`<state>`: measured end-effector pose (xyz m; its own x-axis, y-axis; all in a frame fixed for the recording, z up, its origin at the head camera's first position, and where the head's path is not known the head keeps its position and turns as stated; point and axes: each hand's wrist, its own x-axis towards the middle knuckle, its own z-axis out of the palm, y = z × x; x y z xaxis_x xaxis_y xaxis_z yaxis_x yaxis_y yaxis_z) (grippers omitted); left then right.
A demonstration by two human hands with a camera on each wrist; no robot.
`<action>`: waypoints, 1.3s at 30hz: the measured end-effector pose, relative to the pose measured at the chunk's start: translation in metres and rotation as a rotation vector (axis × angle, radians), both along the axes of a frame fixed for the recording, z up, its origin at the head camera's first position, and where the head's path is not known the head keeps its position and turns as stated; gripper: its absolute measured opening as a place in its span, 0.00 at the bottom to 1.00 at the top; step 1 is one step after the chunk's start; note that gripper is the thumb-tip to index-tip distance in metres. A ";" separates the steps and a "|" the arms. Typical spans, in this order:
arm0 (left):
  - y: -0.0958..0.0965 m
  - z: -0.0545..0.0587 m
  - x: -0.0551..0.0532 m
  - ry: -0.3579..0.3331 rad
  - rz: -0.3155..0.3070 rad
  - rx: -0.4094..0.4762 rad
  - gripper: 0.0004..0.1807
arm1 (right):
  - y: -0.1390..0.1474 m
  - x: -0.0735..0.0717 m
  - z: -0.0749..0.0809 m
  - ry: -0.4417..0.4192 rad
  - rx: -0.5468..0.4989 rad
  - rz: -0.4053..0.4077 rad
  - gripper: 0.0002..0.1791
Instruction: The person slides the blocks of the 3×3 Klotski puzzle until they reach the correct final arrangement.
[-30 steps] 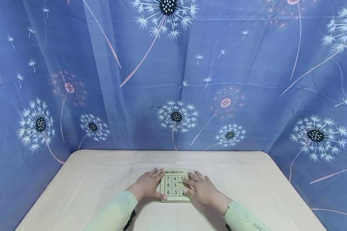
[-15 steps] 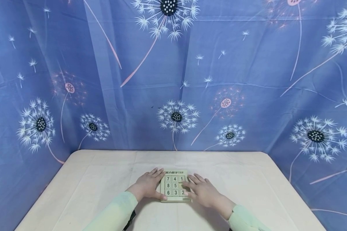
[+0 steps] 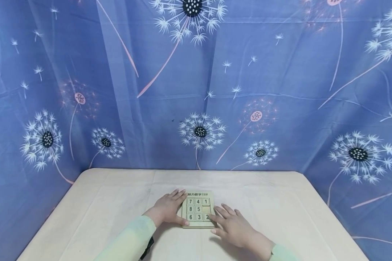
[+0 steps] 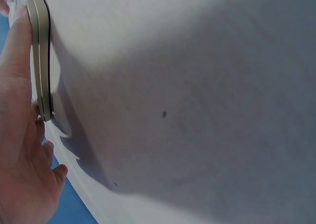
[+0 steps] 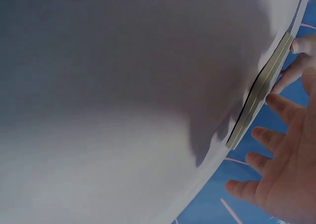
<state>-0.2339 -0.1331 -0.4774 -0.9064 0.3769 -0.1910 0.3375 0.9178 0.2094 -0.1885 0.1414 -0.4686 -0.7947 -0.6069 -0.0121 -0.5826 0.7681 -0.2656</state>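
Note:
A pale number slide puzzle [image 3: 198,224] lies flat on the table, its tiles reading 7 4 1, then 8 5 and a bare slot [image 3: 206,209], then 6 3 2. The left hand [image 3: 168,208] holds the puzzle's left side, with the thumb at the near corner and the fingers along the far left edge. In the left wrist view that thumb [image 4: 19,41] lies over the puzzle's rim. At the right side, the right hand [image 3: 234,226] spreads its fingers, the index fingertip on the 2 tile [image 3: 207,217]. The right wrist view shows its fingers fairly straight beside the puzzle's edge [image 5: 259,90].
A cream-covered table [image 3: 127,185] bears the puzzle near its front middle. Blue cloth [image 3: 156,137] with dandelion prints hangs behind the table and on both sides.
The right hand has drawn back toward the near right. Its index finger has left the slot under the 1 for the 2 tile, uncovering the slot. The left hand stays put.

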 end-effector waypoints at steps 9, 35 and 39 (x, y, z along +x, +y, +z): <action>0.000 0.001 0.000 0.004 -0.005 0.000 0.61 | 0.003 0.007 -0.004 0.009 0.003 0.002 0.31; 0.000 -0.002 -0.001 0.006 -0.004 -0.012 0.61 | -0.001 0.010 -0.007 0.022 -0.021 -0.020 0.31; 0.001 -0.002 -0.001 0.001 -0.002 -0.012 0.61 | -0.001 0.009 -0.007 0.022 -0.025 -0.025 0.31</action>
<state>-0.2349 -0.1321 -0.4792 -0.9059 0.3761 -0.1945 0.3392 0.9196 0.1980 -0.1793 0.1401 -0.4760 -0.8097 -0.5865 0.0199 -0.5688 0.7761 -0.2721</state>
